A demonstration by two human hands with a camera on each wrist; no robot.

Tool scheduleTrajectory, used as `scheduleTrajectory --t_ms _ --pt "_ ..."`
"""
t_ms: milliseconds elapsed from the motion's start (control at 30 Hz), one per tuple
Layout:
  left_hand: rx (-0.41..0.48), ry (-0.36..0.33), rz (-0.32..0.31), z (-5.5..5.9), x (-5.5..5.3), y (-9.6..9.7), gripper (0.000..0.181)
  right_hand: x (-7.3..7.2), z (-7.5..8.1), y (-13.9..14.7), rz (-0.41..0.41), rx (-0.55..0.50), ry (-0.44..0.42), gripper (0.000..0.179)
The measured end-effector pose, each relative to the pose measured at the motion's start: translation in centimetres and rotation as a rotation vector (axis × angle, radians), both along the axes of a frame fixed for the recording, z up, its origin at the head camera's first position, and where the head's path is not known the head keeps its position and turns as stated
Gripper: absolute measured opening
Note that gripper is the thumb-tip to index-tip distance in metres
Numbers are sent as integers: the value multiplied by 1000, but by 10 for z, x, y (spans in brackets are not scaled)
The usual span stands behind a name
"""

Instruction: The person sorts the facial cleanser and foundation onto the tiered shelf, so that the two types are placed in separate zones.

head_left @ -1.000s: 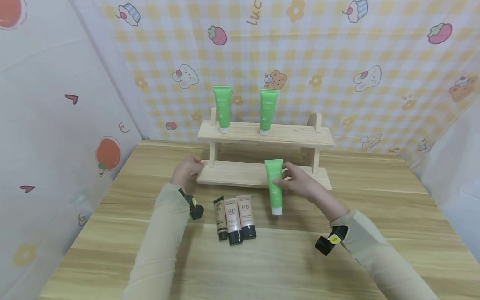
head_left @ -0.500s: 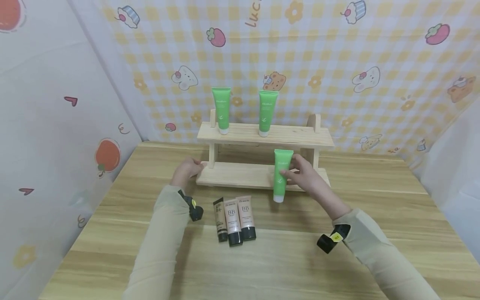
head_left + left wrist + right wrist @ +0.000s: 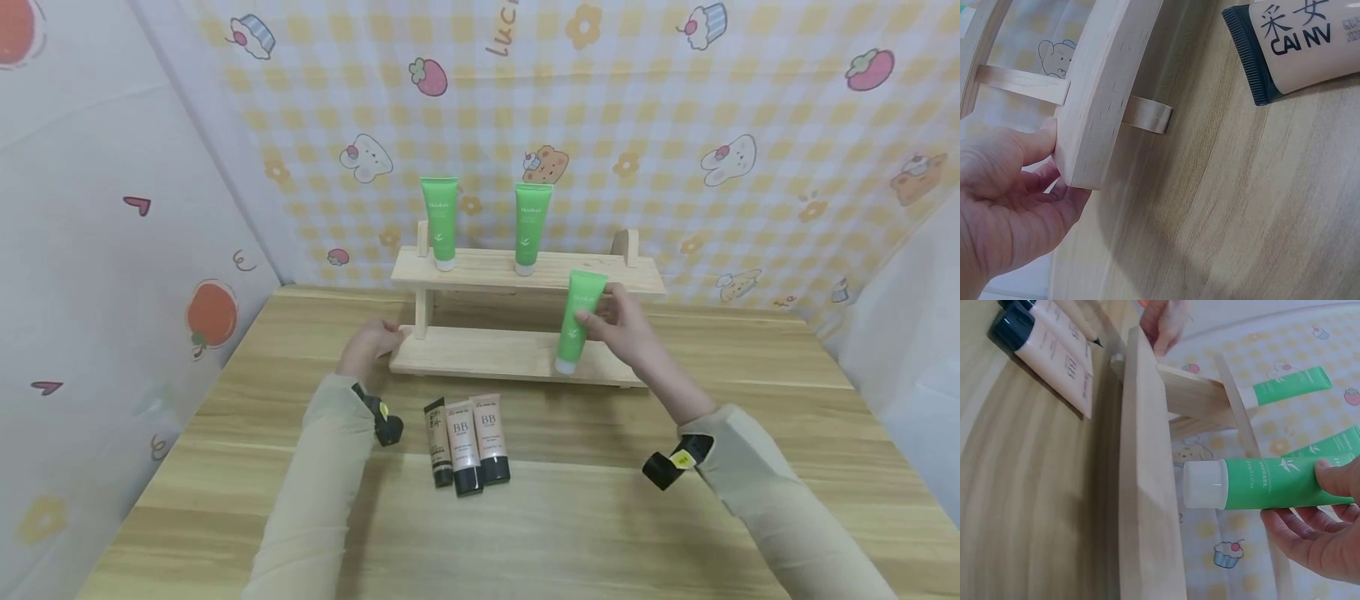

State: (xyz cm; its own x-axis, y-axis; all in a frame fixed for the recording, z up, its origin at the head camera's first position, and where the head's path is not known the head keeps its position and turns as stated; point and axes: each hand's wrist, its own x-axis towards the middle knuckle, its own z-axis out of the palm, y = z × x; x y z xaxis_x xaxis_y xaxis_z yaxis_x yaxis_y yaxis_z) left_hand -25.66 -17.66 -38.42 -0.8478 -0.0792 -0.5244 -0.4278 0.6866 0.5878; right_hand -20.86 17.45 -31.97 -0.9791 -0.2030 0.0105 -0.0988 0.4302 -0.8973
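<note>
My right hand (image 3: 624, 327) pinches a green squeeze tube (image 3: 582, 312) between thumb and fingers, its white cap pointing down. In the right wrist view the cap (image 3: 1205, 484) hangs just apart from the lower board's front edge. My left hand (image 3: 369, 346) grips the left end of the two-tier wooden shelf (image 3: 480, 351); the left wrist view has the thumb on top of the board (image 3: 1100, 106) and fingers curled beneath. Two more green tubes stand upright on the upper board, one at the left (image 3: 441, 223), another near the middle (image 3: 531, 227).
On the table (image 3: 570, 533) in front of the shelf lie a dark-ended tan tube (image 3: 437, 442) and two pale pink BB cream tubes, one (image 3: 462, 442) overlapping the other (image 3: 490, 433). A checked cloth (image 3: 480, 125) hangs behind the shelf.
My right hand has lifted the green tube up and to the right, from in front of the shelf to over the lower board. The left hand keeps its hold on the shelf.
</note>
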Motion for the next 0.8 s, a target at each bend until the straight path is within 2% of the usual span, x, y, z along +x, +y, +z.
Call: scheduleTrajectory --t_ms 167,500,800 --pt "-10 23 -15 -7 -6 -1 55 -5 5 6 -27 11 15 49" --pt "12 3 1 3 4 2 52 -17 24 15 -73 15 96 50" --pt "2 -20 -2 2 -3 0 52 -28 37 20 -138 24 149 49"
